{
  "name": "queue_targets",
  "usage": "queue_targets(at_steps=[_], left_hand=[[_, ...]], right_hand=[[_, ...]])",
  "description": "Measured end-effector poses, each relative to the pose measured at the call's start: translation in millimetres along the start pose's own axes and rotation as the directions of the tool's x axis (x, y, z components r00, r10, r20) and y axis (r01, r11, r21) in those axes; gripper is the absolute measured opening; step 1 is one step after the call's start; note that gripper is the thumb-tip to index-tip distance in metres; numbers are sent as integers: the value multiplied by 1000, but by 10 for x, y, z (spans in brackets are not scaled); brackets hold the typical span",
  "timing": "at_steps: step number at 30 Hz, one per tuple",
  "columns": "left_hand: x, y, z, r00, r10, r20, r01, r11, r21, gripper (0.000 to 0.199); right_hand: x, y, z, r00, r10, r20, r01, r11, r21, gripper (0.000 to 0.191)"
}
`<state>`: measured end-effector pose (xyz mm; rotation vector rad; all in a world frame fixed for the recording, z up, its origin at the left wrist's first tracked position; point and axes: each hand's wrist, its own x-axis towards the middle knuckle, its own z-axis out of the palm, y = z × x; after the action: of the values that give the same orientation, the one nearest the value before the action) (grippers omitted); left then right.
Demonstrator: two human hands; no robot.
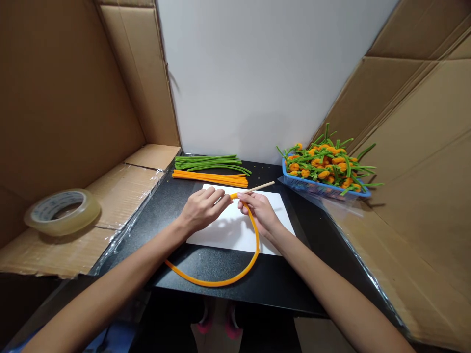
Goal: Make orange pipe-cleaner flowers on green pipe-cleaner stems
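Note:
Over a white sheet (235,235), my left hand (204,208) and my right hand (259,211) meet at a thin wooden stick (262,187). An orange pipe cleaner (256,235) is wound round the stick between them, and its long tail curves down past the table's front edge and behind my left forearm. My left fingers are closed on the wound part; the near end of the stick is hidden there. The right thumb and fingers pinch the stick and the orange strand, and the stick's bare end points up to the right.
Green pipe cleaners (208,162) and orange pipe cleaners (209,178) lie behind the sheet on the black table (147,215). A blue basket (312,186) of orange and green pieces stands at the right. Clear tape (88,211) rests on cardboard at the left. Cardboard walls flank both sides.

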<state>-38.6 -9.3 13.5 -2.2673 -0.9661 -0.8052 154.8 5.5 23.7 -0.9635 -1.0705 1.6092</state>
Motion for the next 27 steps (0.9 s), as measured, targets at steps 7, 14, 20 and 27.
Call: queue_targets(at_steps=[7,14,20,27], left_hand=[[-27,29,23,998,48,-35,-45,997,70,14],[-16,103,44,991,-126,-53,124,991,-41,21],[16,178,57,969,-248,13,248,963,-108,29],[71,182,83,765,-467,444,623,360,-694,46]], right_hand=[[-1,3,8,998,69,-1,-69,996,64,33],[-9,2,9,999,14,45,-13,1000,-10,36],[0,19,-3,987,-138,84,148,981,-122,35],[-15,-140,-92,928,-234,289,312,913,-263,34]])
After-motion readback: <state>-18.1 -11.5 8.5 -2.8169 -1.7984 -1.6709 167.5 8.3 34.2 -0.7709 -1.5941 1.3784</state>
